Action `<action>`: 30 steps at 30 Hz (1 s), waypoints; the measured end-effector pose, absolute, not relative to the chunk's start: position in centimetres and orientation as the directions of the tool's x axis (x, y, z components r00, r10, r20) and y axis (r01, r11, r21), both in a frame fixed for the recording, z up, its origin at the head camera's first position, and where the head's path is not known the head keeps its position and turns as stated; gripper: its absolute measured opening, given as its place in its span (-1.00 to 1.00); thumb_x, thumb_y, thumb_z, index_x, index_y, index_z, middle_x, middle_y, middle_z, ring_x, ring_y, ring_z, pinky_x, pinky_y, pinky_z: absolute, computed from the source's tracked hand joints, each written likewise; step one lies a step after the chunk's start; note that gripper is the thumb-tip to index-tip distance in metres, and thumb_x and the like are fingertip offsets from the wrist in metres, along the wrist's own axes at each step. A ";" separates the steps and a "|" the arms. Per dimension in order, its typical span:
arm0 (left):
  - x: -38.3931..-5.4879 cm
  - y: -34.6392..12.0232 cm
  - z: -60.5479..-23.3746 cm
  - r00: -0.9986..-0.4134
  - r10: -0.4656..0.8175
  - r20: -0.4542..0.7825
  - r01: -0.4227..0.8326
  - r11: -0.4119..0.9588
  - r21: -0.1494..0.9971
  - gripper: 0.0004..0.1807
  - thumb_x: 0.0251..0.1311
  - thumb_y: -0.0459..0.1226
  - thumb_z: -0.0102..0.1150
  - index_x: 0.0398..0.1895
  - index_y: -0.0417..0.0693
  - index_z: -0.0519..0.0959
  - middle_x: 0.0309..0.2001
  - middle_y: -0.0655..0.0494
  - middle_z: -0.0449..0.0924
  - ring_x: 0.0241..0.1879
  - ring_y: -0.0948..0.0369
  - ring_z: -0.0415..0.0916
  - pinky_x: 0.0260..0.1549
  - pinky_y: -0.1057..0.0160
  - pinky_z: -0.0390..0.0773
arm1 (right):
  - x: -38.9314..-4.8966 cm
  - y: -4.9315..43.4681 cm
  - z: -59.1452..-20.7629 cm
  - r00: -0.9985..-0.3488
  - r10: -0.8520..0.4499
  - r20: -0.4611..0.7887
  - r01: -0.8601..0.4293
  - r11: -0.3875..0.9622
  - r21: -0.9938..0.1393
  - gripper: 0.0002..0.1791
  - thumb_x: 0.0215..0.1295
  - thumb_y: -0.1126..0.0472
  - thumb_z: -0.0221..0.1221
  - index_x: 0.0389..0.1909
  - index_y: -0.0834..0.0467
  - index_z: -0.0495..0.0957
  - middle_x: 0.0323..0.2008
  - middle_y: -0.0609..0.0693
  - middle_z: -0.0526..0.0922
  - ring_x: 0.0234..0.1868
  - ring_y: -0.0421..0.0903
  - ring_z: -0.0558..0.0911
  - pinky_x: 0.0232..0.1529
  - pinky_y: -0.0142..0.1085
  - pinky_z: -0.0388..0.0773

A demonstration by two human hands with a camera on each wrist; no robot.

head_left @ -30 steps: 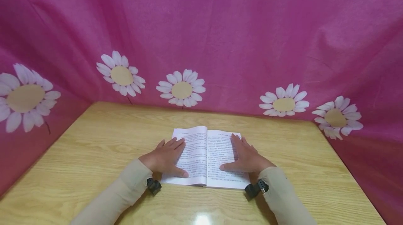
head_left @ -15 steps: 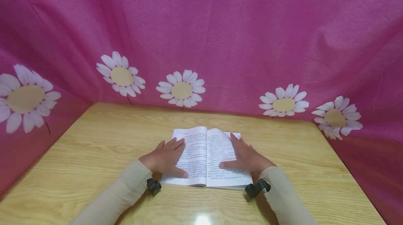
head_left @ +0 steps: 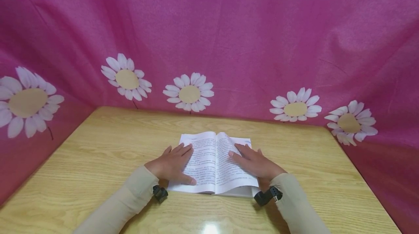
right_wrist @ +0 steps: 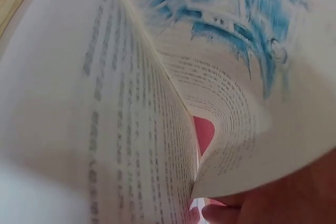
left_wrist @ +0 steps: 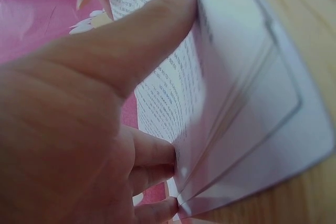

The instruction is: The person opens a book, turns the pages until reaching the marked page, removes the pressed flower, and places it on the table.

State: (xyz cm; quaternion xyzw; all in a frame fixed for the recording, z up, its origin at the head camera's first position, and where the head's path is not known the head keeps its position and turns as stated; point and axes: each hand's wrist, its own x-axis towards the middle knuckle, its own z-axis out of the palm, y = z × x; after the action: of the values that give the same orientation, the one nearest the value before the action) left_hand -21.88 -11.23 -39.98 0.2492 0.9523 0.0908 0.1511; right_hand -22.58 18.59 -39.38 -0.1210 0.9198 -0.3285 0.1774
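Note:
An open book (head_left: 200, 166) with printed text lies in the middle of the table. On its left-hand page rests my left hand (head_left: 171, 165), fingers spread; in the left wrist view its thumb (left_wrist: 152, 30) lies across the paper. My right hand (head_left: 260, 163) pinches the outer edge of a right-hand page (head_left: 234, 181), thumb on top. That page is lifted and bowed, with the pages beneath showing at its lower right. The right wrist view has the curled page with a blue picture (right_wrist: 226, 24) on it; my right fingers there are mostly hidden behind paper.
The wooden table (head_left: 114, 139) extends around the book. A pink cloth (head_left: 229, 44) printed with white daisies hangs behind and at both sides. A black wrist device (head_left: 266, 195) sits on my right wrist, another (head_left: 160, 193) on my left.
The right-hand page, flat a second ago, has bowed upward and slid left at its edge. My right thumb has moved up towards the index finger. My left hand stays put.

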 end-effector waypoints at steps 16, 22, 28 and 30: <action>-22.1 -11.4 -40.3 -0.825 0.515 -0.234 0.461 0.851 0.251 0.24 -0.06 0.40 0.17 0.52 -0.17 -0.02 0.53 0.00 -0.12 0.50 -0.06 -0.24 0.36 -0.22 -0.15 | -22.8 18.2 -38.6 -0.972 -0.228 -0.064 -0.057 0.488 -0.871 -0.48 0.46 -0.26 -0.22 0.32 -0.19 0.32 0.30 -0.13 0.38 0.36 -0.01 0.28 0.35 0.20 0.04; -22.0 -11.4 -40.1 -0.822 0.514 -0.245 0.457 0.852 0.256 0.23 -0.04 0.38 0.18 0.52 -0.17 -0.04 0.54 0.00 -0.14 0.50 -0.06 -0.27 0.36 -0.22 -0.18 | -23.0 18.4 -38.4 -0.972 -0.235 0.019 -0.096 0.320 -0.942 -0.57 0.52 0.03 -0.21 0.33 -0.06 0.30 0.33 -0.02 0.36 0.38 0.00 0.26 0.37 0.12 0.06; -22.1 -11.3 -40.1 -0.826 0.504 -0.253 0.449 0.859 0.247 0.23 -0.04 0.38 0.18 0.52 -0.15 -0.05 0.54 0.01 -0.16 0.51 -0.04 -0.29 0.37 -0.21 -0.20 | -23.2 18.1 -38.6 -0.963 -0.246 0.112 -0.198 0.361 -0.911 -0.55 0.44 0.22 -0.04 0.32 0.03 0.30 0.32 0.05 0.38 0.37 0.05 0.28 0.35 0.09 0.16; -22.1 -11.3 -40.1 -0.829 0.498 -0.252 0.443 0.862 0.247 0.23 -0.06 0.38 0.19 0.52 -0.14 -0.03 0.54 0.02 -0.14 0.51 -0.04 -0.30 0.37 -0.21 -0.21 | -23.2 18.0 -38.7 -0.960 -0.244 0.137 -0.234 0.431 -0.872 -0.45 0.37 0.29 0.04 0.37 0.05 0.23 0.36 0.11 0.32 0.39 0.09 0.25 0.34 0.11 0.17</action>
State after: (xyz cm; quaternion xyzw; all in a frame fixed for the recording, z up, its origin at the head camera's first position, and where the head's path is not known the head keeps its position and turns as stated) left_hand -22.06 -11.33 -40.12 0.2471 0.9522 0.0895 0.1556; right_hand -23.16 17.98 -38.75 -0.1415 0.8457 -0.5145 0.0048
